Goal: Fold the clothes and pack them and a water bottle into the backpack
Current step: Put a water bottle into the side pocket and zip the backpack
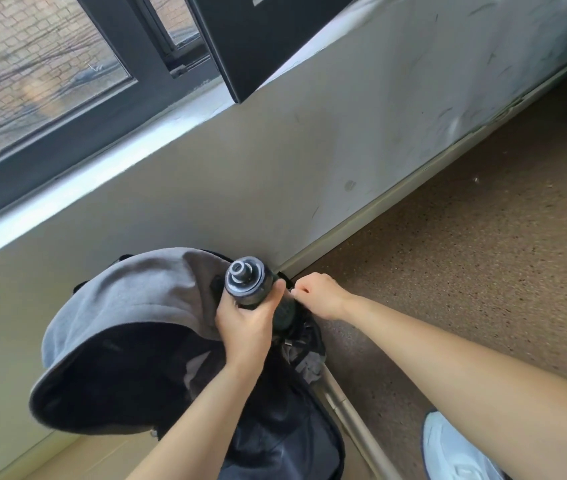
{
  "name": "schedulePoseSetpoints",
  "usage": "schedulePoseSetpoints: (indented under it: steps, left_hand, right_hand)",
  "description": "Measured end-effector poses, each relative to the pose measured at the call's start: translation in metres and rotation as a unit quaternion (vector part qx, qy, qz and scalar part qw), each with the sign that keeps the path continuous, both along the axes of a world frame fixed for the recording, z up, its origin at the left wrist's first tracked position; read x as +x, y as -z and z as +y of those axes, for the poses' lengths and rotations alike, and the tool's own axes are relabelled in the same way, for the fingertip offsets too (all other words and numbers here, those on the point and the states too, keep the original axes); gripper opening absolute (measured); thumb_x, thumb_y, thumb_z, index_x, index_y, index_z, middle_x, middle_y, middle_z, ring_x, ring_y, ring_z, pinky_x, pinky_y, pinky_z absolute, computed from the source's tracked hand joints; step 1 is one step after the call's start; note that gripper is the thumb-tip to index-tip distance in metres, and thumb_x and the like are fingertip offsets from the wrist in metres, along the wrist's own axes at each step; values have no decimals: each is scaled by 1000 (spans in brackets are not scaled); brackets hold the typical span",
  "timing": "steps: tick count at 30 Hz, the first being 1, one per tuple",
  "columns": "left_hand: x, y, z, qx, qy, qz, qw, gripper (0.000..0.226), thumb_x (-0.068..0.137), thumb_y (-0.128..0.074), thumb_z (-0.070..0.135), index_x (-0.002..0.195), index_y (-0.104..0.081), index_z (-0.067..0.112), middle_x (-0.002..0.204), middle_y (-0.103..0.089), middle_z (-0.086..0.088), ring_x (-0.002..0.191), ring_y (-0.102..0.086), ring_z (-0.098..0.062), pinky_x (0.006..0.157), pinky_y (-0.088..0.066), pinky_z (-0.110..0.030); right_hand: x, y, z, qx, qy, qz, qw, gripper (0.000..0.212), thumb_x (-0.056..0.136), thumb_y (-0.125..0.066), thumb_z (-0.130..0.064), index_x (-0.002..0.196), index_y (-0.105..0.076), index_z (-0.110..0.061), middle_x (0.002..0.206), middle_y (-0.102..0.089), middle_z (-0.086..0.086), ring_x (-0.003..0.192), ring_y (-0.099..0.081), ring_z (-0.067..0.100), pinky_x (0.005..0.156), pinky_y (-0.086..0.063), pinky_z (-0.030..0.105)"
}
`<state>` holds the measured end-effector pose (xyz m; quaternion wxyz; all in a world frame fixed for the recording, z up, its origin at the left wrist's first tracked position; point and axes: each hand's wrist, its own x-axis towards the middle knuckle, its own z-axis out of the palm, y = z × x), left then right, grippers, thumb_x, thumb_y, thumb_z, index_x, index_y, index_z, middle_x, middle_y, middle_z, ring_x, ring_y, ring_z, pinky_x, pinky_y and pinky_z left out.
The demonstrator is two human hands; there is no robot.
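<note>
Left forearm and left hand (245,327): nearest the lens, rising from the bottom edge; your fingers wrap the water bottle just below its cap, thumb on the right side.
Backpack (275,427): dark, soft, sagging open beneath your arm and leaning at the foot of the wall; expect it to give wherever you push.
Grey garment (129,306): a thick, limp fabric draped over the backpack's upper left, apparently not yet tucked in.
Water bottle (249,284): upright, cap toward you, lower end sunk in the side pocket (285,311) at the backpack's right edge. Rigid and smooth, probably slippery; weight cannot be judged. Hold the barrel, as you do, not the narrow spout.
Right hand (316,294): curled closed, pinching the pocket's rim just beside the bottle, seemingly to stretch it open. Mesh of this kind likely grips and resists; press down steadily.
Shoe (455,448): pale, on the brown floor at lower right.
</note>
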<state>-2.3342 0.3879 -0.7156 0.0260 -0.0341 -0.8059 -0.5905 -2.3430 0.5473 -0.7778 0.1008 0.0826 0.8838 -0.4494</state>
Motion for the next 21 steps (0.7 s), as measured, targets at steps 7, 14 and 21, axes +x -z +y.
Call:
schedulePoseSetpoints:
  steps: [7, 14, 21]
  left_hand:
    - [-2, 18, 9, -98, 83, -45, 991, 64, 67, -91, 49, 123, -66, 29, 119, -74, 9, 115, -67, -8, 107, -52, -47]
    - [0, 10, 11, -52, 119, -98, 987, 69, 69, -72, 40, 136, -61, 27, 132, -68, 6, 129, -60, -15, 116, -44, -51]
    - [56, 25, -22, -28, -154, -100, 983, 17, 87, -74, 17, 95, -66, 30, 90, -72, 6, 84, -69, -5, 91, -57, -46]
  right_hand:
    - [8, 4, 20, 18, -41, -56, 997, 19, 87, -69, -10, 101, -63, -21, 108, -67, 4, 98, -64, 26, 88, -57, 46]
    - [4, -45, 16, -179, -116, 38, 976, 81, 65, -89, -4, 134, -55, -28, 124, -67, -12, 113, -61, -3, 91, -50, 13]
    - [-1, -37, 15, -196, -41, 32, 979, 65, 64, -93, -17, 121, -65, -28, 114, -73, -10, 109, -66, 8, 101, -53, 37]
